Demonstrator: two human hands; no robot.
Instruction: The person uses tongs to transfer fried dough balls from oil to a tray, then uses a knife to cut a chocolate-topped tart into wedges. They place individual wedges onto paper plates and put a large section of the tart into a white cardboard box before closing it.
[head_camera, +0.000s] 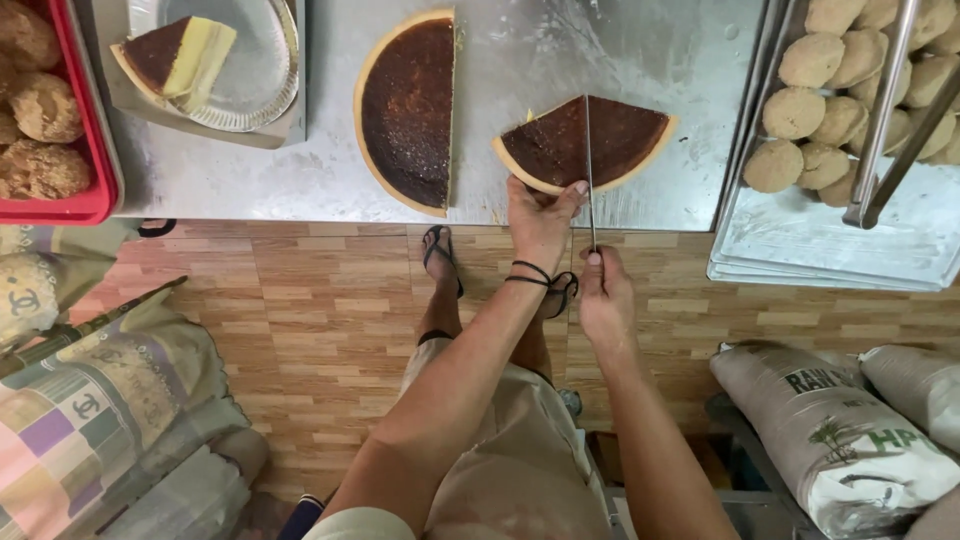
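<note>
Cake lies cut up on the steel counter (560, 40), seen from above by the person who is working on it. The nearest piece is a quarter cake (585, 145) with a dark brown top and a pale yellow edge, sitting close to the counter's front edge. The left hand (540, 215) rests on its near rim, fingertips pressed against the crust to steady it, with black cords looped around the wrist. The right hand (603, 295) is closed around the handle of a knife (589, 170), forefinger stretched along the back of the blade. The thin blade stands on edge and runs straight across the middle of the quarter, from its point down to the curved rim.

Just to the left, apart from the quarter, lies a half cake (410, 110), its straight cut side facing right. Further left a round silver plate (255, 70) holds a wedge (175, 55) tipped so its yellow inside shows. A red tray (85, 120) of brown lumpy buns sits at the far left corner. On the right a metal tray (830, 245) carries rows of pale round biscuits, with tongs (885, 110) laid across them. Below the counter are a wood-patterned floor, the person's sandalled feet, and full sacks (830, 430) at lower right.
</note>
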